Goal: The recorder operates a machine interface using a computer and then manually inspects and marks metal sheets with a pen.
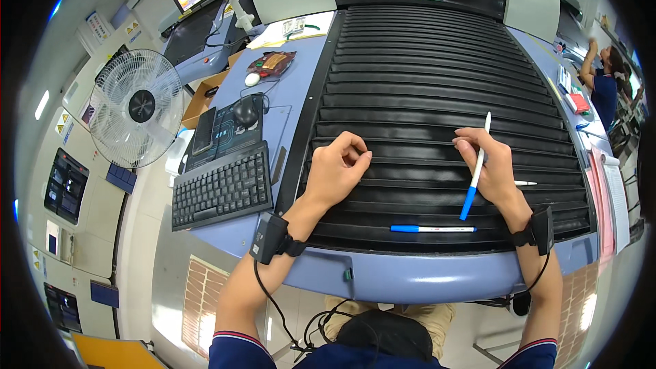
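My right hand (493,167) is over the black ribbed bellows cover (410,119), its fingers bent. A white pen with a blue end (475,178) slants across this hand, blue end toward me. Just what grips it is hard to see. Beside the right wrist, part of another white pen (525,183) shows; the rest is hidden behind the wrist. A white pen with a blue cap (444,229) lies crosswise near the cover's front edge. My left hand (338,169) is closed above the cover's left part, fingers curled toward the thumb, with nothing visible in them.
Left of the cover are a keyboard (222,188), a mouse (246,112) and a brown packet (272,63). A fan (140,106) stands further left. Papers (613,198) hang at the right edge. Cables (321,331) run from wrist-worn devices. Another person (604,92) is at far right.
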A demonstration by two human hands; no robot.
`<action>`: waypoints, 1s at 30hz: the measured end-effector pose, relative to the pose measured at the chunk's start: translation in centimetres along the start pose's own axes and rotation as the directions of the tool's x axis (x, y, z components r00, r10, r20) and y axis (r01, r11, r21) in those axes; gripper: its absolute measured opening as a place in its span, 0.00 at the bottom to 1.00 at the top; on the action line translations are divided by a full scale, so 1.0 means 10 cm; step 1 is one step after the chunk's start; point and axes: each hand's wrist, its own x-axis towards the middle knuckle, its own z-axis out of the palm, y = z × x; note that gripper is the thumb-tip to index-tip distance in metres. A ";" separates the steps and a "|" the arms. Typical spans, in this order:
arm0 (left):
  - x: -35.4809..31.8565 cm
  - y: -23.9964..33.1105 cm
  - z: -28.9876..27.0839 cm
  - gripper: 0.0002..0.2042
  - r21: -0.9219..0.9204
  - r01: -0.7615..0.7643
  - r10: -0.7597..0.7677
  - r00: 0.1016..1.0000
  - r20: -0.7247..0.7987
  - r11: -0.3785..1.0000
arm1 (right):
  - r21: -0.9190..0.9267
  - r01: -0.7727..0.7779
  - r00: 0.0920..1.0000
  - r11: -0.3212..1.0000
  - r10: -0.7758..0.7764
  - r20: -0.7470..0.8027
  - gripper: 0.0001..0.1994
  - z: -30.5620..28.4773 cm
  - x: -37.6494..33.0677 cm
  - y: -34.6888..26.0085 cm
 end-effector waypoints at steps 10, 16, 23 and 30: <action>0.29 0.12 0.11 0.06 -0.001 -0.106 0.106 0.994 -0.010 0.994 | 0.010 -0.074 0.980 0.997 0.075 -0.184 0.10 -0.20 0.10 0.05; 0.14 -0.02 0.18 0.05 0.036 -0.154 0.157 0.984 -0.087 0.987 | 0.025 -0.058 0.979 0.998 0.061 -0.196 0.11 -0.26 0.10 0.09; 0.01 0.04 0.16 0.05 0.095 -0.154 0.153 0.988 0.016 0.983 | 0.030 -0.080 0.971 0.996 0.085 -0.222 0.18 -0.25 -0.03 0.06; 0.16 -0.01 -0.05 0.05 0.252 -0.139 0.185 0.968 -0.169 0.958 | 0.047 -0.103 0.963 0.994 0.112 -0.247 0.18 -0.21 0.07 0.10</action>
